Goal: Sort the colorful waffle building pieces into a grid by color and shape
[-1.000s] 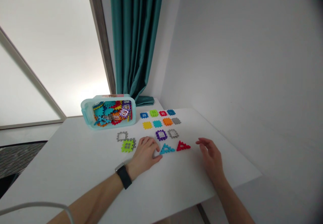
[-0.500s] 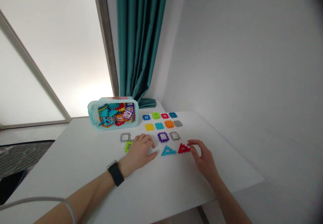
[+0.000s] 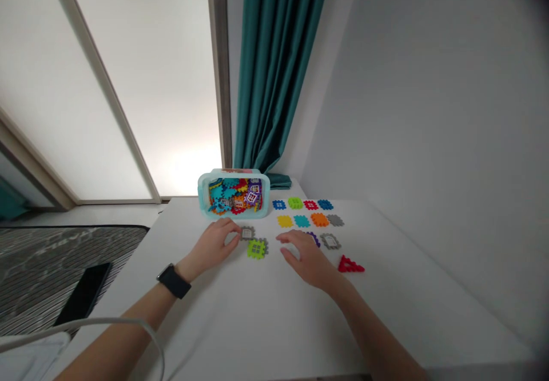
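Observation:
My left hand [image 3: 217,242] is low over the table, thumb and fingers apart. Its fingertips reach the left edge of a grey window-patterned building piece [image 3: 247,233]; whether they touch it I cannot tell. Just in front is a green square building piece [image 3: 256,249], with a grey toothed edge showing from under it. My right hand [image 3: 312,262] hovers with fingers and thumb parted, holding nothing visible. It partly covers a purple window piece [image 3: 315,238]. To its right lie a grey frame piece [image 3: 330,241] and a red triangle piece [image 3: 350,265]. The blue triangle is not visible.
A pale turquoise tub [image 3: 266,195] full of colourful toothed pieces lies at the back of the white table [image 3: 257,324]. Right of it are two rows of square pieces, including a yellow piece [image 3: 285,221] and an orange piece [image 3: 319,219]. A white cable [image 3: 107,320] crosses the lower left.
The view has turned left. My right hand has moved left from the red triangle to the purple piece. My left hand has shifted left, uncovering the green piece.

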A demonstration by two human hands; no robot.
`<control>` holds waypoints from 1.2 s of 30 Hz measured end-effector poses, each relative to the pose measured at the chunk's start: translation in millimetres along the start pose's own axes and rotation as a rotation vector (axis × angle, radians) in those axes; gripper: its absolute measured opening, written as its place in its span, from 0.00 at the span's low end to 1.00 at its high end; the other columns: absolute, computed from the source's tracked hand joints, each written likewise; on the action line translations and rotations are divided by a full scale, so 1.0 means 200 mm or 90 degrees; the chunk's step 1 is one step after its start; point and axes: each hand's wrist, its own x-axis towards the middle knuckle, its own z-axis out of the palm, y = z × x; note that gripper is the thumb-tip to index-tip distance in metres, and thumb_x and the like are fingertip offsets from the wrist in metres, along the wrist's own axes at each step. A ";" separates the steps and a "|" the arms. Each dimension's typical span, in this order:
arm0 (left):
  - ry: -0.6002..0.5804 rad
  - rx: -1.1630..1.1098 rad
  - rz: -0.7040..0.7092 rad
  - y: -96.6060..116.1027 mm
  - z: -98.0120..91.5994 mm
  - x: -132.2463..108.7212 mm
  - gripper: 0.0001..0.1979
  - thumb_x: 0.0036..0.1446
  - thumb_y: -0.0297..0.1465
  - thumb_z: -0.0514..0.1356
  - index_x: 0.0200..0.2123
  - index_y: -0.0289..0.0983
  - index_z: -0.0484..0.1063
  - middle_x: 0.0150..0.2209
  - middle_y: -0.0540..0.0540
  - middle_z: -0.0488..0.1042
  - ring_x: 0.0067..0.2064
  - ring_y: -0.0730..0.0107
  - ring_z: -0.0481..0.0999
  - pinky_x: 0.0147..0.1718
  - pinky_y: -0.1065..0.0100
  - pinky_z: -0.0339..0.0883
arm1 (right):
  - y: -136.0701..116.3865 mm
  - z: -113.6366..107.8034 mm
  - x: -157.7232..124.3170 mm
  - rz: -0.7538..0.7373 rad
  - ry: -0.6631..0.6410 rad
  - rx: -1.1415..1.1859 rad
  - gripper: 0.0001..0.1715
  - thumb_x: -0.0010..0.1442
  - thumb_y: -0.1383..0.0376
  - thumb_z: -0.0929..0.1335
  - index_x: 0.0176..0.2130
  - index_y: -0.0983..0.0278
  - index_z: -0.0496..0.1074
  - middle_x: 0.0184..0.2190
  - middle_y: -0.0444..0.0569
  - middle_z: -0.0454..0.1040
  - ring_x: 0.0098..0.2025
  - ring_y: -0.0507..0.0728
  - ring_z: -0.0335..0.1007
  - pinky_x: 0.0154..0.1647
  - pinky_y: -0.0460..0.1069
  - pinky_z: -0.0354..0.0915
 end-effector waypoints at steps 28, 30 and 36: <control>0.004 0.017 -0.040 -0.16 0.19 -0.18 0.17 0.59 0.30 0.62 0.52 0.41 0.73 0.57 0.41 0.74 0.58 0.55 0.71 0.55 0.52 0.67 | -0.09 0.44 0.15 0.010 -0.126 -0.068 0.22 0.64 0.67 0.65 0.57 0.58 0.69 0.58 0.53 0.70 0.61 0.62 0.61 0.62 0.62 0.56; -0.002 0.018 -0.043 -0.16 0.18 -0.17 0.15 0.59 0.30 0.63 0.50 0.41 0.74 0.54 0.42 0.76 0.56 0.55 0.72 0.54 0.53 0.68 | -0.10 0.44 0.15 -0.006 -0.127 -0.042 0.21 0.63 0.68 0.66 0.56 0.58 0.70 0.56 0.53 0.71 0.60 0.62 0.62 0.62 0.61 0.56; 0.000 0.017 -0.067 -0.15 0.17 -0.17 0.12 0.55 0.34 0.68 0.43 0.41 0.75 0.48 0.44 0.78 0.52 0.56 0.73 0.51 0.56 0.68 | -0.12 0.44 0.15 -0.016 -0.121 -0.013 0.21 0.62 0.70 0.67 0.54 0.58 0.71 0.53 0.53 0.71 0.58 0.63 0.64 0.60 0.61 0.59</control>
